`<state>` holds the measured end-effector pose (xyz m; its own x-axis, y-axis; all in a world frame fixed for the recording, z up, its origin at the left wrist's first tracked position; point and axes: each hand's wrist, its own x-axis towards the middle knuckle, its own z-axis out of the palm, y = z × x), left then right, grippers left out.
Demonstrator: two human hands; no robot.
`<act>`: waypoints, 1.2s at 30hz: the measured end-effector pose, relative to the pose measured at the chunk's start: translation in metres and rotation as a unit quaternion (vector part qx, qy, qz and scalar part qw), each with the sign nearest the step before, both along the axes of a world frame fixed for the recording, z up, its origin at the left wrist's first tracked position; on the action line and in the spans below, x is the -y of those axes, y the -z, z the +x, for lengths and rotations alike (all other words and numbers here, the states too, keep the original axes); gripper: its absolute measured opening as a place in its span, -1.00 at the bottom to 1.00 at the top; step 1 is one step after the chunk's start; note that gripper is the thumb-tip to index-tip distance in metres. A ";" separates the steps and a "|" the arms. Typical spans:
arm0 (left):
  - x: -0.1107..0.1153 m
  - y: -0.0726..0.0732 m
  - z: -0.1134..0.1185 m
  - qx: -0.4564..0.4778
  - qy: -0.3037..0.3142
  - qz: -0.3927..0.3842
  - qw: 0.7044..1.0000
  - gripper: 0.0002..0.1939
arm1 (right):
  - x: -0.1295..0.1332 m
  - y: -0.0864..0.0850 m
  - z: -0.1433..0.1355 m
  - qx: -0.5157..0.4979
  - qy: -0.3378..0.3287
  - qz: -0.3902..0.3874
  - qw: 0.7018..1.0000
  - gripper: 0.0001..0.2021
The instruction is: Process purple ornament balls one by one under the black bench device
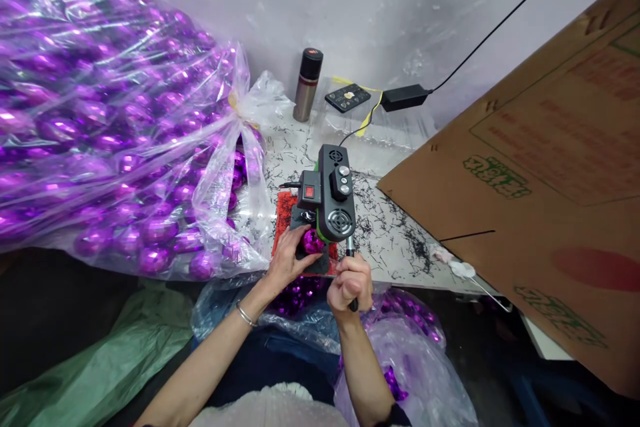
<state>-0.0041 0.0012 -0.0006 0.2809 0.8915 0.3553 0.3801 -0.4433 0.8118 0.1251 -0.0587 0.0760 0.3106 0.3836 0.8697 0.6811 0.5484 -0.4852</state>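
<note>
A small black press-like machine [336, 193] with a red switch and round vents stands on a red mat [284, 207] at the table's front edge. My left hand [289, 255] pinches a shiny purple ball [313, 241] between thumb and fingers, under the near end of the machine. My right hand [351, 283] is wrapped round the machine's black-ended lever [350, 250], just right of the ball. Whether the ball touches the machine's working part is hidden from above.
A big clear bag of purple balls [160, 227] fills the left. Behind stand a steel flask [306, 90], a dark phone-like slab [348, 98] and a power adapter [406, 97] with cables. Black scraps litter the white table [385, 267]. A cardboard box [545, 227] leans in from the right.
</note>
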 end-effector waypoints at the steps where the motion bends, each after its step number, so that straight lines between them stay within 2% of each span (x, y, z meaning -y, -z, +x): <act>1: 0.000 0.000 0.000 0.002 0.000 0.003 1.000 -0.34 | 0.000 0.001 0.000 -0.003 -0.001 0.001 1.000 -0.64; 7: -0.001 0.002 0.001 0.000 -0.001 -0.001 1.000 -0.35 | -0.001 0.009 -0.001 -0.018 -0.011 0.009 1.000 -0.67; 16: -0.004 0.001 0.001 -0.004 0.004 0.003 1.000 -0.36 | -0.004 0.009 -0.003 -0.006 0.010 0.004 1.000 -0.63; 20: -0.006 0.000 0.001 -0.003 0.000 -0.002 1.000 -0.37 | -0.006 0.012 -0.002 0.042 0.006 0.011 0.999 -0.63; 23: -0.009 -0.002 0.003 0.001 0.002 -0.008 1.000 -0.36 | -0.005 -0.003 -0.001 0.029 0.006 0.009 1.000 -0.62; 26: -0.008 -0.004 0.003 0.013 0.006 -0.009 1.000 -0.36 | -0.003 -0.037 -0.001 -0.016 0.004 -0.040 0.999 -0.62; 29: 0.008 -0.004 -0.006 0.019 0.019 0.016 1.000 -0.39 | -0.001 -0.068 -0.002 -0.041 0.004 -0.067 0.997 -0.62; 31: 0.028 -0.003 -0.019 -0.003 0.050 0.049 0.998 -0.41 | 0.001 -0.075 -0.001 -0.037 -0.005 -0.063 0.997 -0.62; 34: 0.063 -0.007 -0.042 -0.045 0.108 0.103 0.988 -0.32 | 0.004 -0.066 0.000 -0.015 -0.016 -0.062 0.998 -0.62; 36: 0.075 -0.018 -0.054 -0.046 0.114 0.122 0.985 -0.24 | 0.005 -0.056 0.001 -0.005 -0.018 -0.065 0.998 -0.62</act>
